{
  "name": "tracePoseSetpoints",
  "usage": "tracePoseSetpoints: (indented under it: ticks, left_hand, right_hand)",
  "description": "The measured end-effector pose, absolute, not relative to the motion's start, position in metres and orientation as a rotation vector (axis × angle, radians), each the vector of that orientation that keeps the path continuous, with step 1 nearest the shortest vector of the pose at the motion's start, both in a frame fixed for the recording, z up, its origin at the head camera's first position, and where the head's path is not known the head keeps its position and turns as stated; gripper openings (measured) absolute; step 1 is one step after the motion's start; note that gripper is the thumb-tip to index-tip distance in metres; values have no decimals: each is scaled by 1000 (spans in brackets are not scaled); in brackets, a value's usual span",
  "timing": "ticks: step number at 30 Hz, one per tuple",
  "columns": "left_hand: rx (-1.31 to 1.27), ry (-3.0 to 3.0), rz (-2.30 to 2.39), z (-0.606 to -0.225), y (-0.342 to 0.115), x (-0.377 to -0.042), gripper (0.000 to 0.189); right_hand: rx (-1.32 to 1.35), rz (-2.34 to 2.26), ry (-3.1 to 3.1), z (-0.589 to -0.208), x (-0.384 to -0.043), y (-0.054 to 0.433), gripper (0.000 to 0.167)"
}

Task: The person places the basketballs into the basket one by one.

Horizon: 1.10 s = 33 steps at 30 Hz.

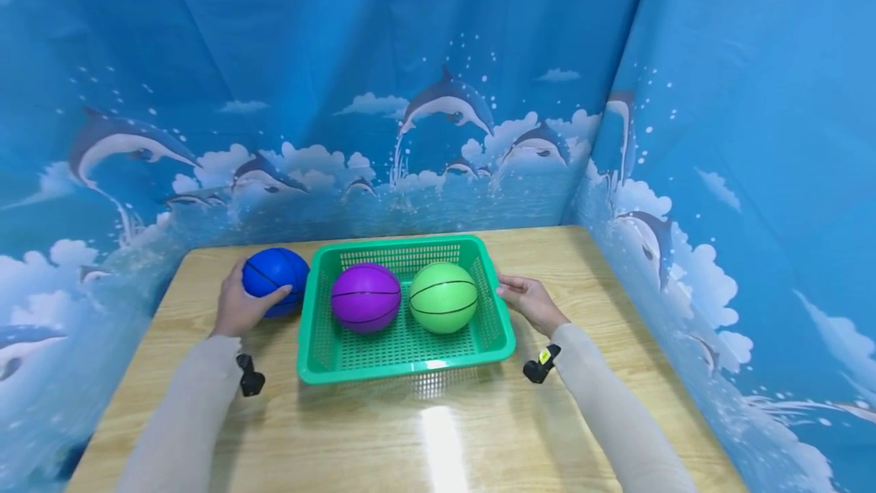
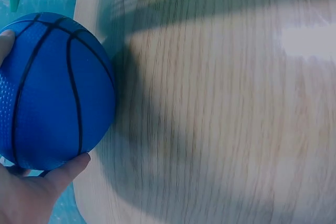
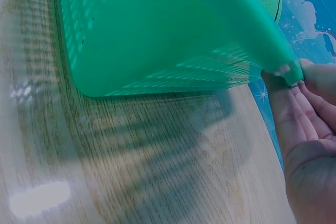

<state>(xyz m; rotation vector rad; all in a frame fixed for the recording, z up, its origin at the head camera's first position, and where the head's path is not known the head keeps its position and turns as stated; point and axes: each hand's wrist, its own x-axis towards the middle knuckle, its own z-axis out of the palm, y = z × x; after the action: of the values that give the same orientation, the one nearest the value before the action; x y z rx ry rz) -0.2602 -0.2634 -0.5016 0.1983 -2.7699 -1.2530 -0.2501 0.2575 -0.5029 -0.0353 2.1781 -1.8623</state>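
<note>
My left hand point(image 1: 236, 303) grips a blue toy basketball point(image 1: 277, 280) on the left part of the table. In the left wrist view, the thumb and fingers curve around the blue ball point(image 2: 60, 98), which has black seam lines. Just right of it stands a green plastic basket point(image 1: 411, 368) with perforated sides. Inside lie a purple ball point(image 1: 366, 299) and, to its right, a light green ball point(image 1: 443, 299). My right hand point(image 1: 535, 304) pinches the basket's right rim between thumb and fingers, as the right wrist view shows at the rim point(image 3: 257, 35).
The pale wooden table point(image 1: 356, 440) carries the basket and balls. Blue curtains point(image 1: 308, 82) printed with dolphins stand close along its back and right edges. A small black camera point(image 1: 541, 365) is strapped to each wrist.
</note>
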Motion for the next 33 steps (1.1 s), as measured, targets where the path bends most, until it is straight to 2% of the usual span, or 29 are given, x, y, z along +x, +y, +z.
tracePoseSetpoints:
  ticks: [8,18,25,33]
  left_hand:
    - [157,-2702,-1265,-481,-271,-251,105]
    - [72,-2665,-1243,-440,-258,-236,107]
    - [-2,-2668,-1330,-414,-222,-224,107]
    - [-254,-2644,-1448,-402,-182,-209,103]
  right_hand:
    - [-45,-1856,2153,-504,-250,260,53]
    - [-29,-1857,2148,-505,-252,258,53]
    - [-13,-1860,2151,-507,-251,260,52]
    - [-20,-1873,2141,-507,-252,259,53]
